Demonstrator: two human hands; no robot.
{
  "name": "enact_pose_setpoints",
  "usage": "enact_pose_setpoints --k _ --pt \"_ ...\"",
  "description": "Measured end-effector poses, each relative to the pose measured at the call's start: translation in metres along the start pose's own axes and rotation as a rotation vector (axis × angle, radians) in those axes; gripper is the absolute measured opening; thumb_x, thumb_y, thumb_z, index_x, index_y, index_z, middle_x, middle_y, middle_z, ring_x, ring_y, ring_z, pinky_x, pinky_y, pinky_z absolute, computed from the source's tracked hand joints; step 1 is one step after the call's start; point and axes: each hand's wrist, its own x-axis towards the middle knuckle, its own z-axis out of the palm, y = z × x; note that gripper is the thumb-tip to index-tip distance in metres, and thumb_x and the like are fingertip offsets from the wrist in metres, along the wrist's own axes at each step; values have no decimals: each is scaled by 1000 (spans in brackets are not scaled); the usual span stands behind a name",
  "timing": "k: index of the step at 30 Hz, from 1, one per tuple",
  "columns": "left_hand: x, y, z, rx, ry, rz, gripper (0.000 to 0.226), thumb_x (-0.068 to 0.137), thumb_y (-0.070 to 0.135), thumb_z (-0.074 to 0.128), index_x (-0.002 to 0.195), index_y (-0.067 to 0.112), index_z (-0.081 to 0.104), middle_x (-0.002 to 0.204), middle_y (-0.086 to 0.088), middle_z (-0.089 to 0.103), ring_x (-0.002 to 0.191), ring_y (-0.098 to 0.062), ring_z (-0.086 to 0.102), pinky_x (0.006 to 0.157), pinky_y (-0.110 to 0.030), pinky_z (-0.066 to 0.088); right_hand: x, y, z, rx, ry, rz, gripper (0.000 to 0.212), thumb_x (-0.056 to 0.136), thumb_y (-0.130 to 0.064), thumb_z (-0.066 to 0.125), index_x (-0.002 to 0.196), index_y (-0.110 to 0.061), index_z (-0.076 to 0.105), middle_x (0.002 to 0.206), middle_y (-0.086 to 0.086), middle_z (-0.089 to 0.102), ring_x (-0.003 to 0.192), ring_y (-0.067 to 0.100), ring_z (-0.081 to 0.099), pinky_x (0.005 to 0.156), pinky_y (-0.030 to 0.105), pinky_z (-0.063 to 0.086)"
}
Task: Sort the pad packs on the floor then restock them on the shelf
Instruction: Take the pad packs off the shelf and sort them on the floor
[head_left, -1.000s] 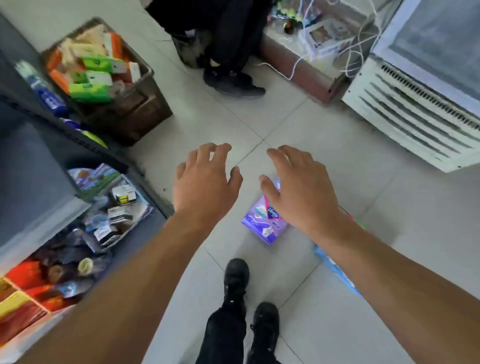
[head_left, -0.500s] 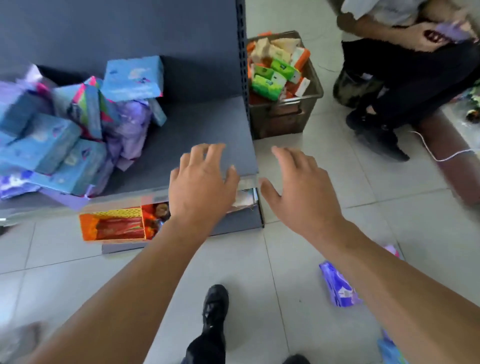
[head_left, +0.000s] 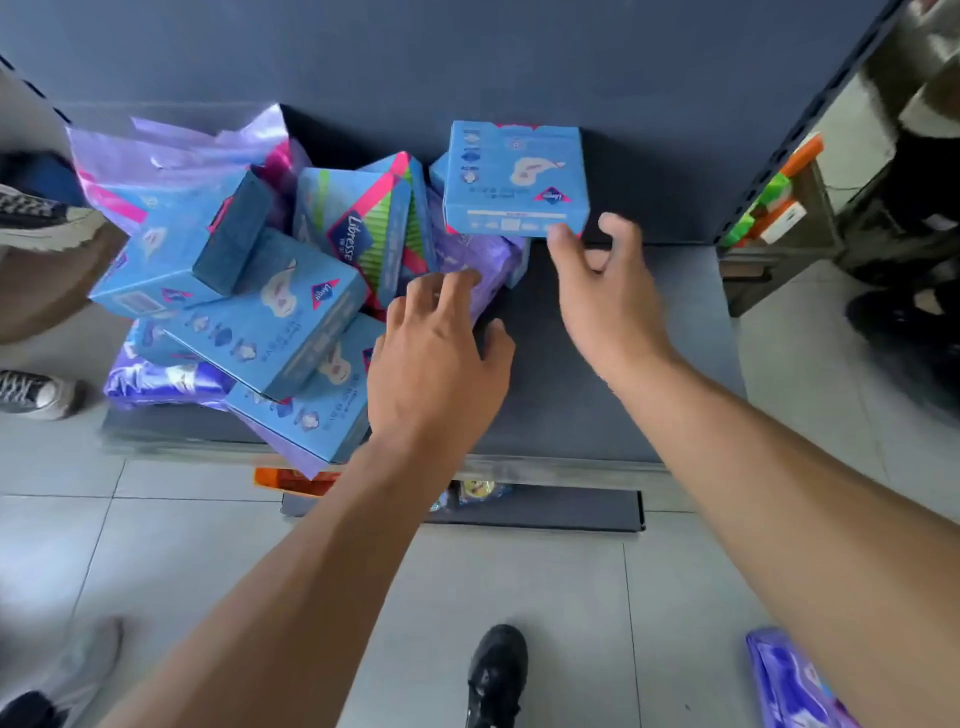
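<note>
I see both hands open: left hand (head_left: 436, 358) over purple soft pack (head_left: 475, 270), right hand (head_left: 605, 291) fingertips touching upright blue cardboard pad box (head_left: 514, 179) at dark grey shelf (head_left: 649, 338) rear.

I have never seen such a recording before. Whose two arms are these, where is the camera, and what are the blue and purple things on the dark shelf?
There is no machine here. A person wears one camera on the head, so you look forward and down along their two bare arms.

The dark grey metal shelf holds a loose pile of pad packs: light blue cardboard boxes and soft purple plastic packs, lying at all angles. One blue box stands at the top of the pile on the right.

The left hand reaches into the pile with spread fingers, at a purple pack, gripping nothing. The right hand is just under the upper blue box, finger and thumb near its lower edge; whether it pinches the box I cannot tell.

One more purple pack lies on the pale tiled floor.
</note>
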Motion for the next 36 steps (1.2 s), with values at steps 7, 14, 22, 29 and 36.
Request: enact_pose_setpoints --k 7,14,22,29,36 --pt "22 -12 4 -76 -15 36 43 90 27 54 132 22 50 131 -2 50 120 -26 45 88 -39 46 28 -14 21 415 119 131 35 72 -48 61 95 -21 60 88 -1 71 76 15 69 78 39 58" --pt "7 26 4 -651 151 -174 23 92 27 60 109 17 49 104 6 60 86 1 60 73 -15 47 -10 24 -28 641 187 132 12 89 -20 60 101 -20 62 91 2 71 69 8 65 61 22 50" --pt "-54 107 46 -930 -253 -195 31 87 21 71 114 19 57 102 7 72 90 -7 69 75 -34 58 -88 102 -132 291 201 171 29 94 -30 56 123 -29 56 112 -10 63 87 -4 61 70 16 45" --pt "-212 205 119 -318 -539 609 67 82 22 60 145 33 38 149 7 37 136 -12 35 108 -12 24 -192 168 -254 951 138 308 47 88 -42 63 130 -24 53 121 2 67 106 19 67 84 42 57" --pt "-309 294 174 -490 -705 316 42 88 22 65 126 33 51 127 15 52 112 4 51 94 -19 42 -303 297 -391 865 456 503 35 70 -16 63 102 -27 54 85 -4 71 68 13 66 58 29 50"
